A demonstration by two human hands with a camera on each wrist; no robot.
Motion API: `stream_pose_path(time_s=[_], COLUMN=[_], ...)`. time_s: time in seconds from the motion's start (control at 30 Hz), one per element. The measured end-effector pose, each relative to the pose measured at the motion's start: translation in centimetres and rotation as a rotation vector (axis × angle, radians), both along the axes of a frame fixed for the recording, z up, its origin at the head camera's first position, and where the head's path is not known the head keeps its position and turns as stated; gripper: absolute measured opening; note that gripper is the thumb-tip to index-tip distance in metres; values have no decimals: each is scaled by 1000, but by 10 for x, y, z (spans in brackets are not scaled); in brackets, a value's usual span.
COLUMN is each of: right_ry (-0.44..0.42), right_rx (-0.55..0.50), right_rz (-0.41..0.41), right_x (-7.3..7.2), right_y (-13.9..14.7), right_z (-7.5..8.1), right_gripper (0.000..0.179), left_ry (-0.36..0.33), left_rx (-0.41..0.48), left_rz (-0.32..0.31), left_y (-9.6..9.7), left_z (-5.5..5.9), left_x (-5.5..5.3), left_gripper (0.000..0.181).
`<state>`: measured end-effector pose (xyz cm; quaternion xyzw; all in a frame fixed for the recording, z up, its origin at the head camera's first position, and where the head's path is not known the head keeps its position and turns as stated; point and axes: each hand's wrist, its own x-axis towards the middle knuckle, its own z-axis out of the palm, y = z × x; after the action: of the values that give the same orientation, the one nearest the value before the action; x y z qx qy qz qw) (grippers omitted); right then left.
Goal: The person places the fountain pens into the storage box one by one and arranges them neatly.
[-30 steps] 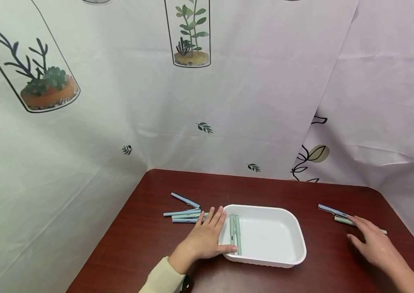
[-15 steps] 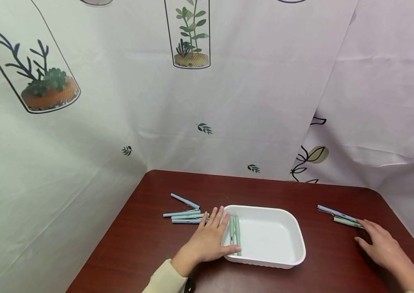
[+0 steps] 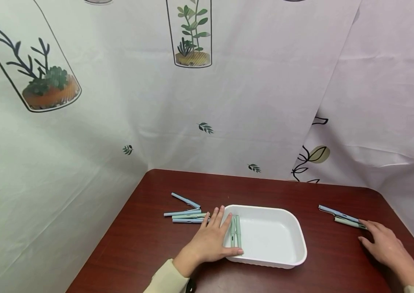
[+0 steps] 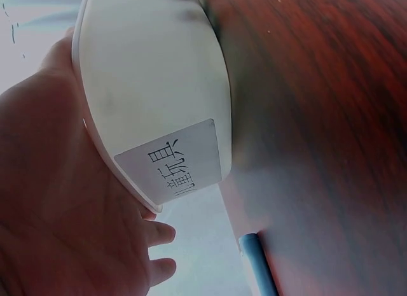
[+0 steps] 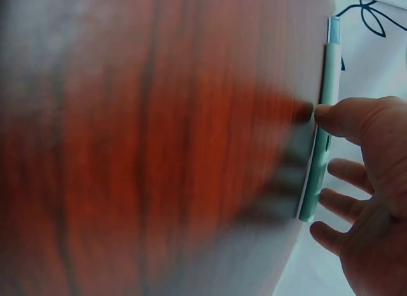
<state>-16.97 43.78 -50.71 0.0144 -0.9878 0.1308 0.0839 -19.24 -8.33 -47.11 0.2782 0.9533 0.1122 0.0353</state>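
Note:
My left hand [image 3: 208, 242] lies with spread, straight fingers over the left end of a white plastic tray [image 3: 271, 238], thumb across its near rim. Inside, two pale green pens [image 3: 238, 232] lie side by side along that end. In the left wrist view, the palm is against the tray's side, which carries a label [image 4: 170, 163]. My right hand [image 3: 386, 244] is low at the right, fingers loosely extended over a green pen [image 3: 349, 222] and the end of a blue pen [image 3: 338, 213]. The thumb tip is right at the green pen in the right wrist view.
Several blue and green pens [image 3: 186, 200] lie in a loose cluster left of the tray. The dark red wooden table [image 3: 284, 191] meets printed cloth hangings [image 3: 251, 101] at its back and sides.
My right hand has shifted slightly right along the two pens, and the green pen's right end is now covered by it. My left hand has slid slightly right over the tray.

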Motion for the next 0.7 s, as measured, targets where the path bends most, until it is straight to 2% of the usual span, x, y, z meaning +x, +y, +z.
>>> stream_pose_path(time_s=[0.13,0.37,0.5,0.7], right_ry=[-20,68,90,64], right_rx=[-5,-6,4,25], right_rz=[-5,30,42,44], right_x=[-1,-2,-4,-4], right_y=[1,-1,0,5], right_z=[0,-3,-2,0], right_gripper=[51,41,38,37], left_ry=[-4,0,-3,-15], left_rx=[-12,-27,-25,-29], left_rz=[3,-3,-8,-3], left_y=[0,0,0,0], left_z=[1,0,0,1], left_x=[0,0,0,0], left_gripper=[105,108,109,110])
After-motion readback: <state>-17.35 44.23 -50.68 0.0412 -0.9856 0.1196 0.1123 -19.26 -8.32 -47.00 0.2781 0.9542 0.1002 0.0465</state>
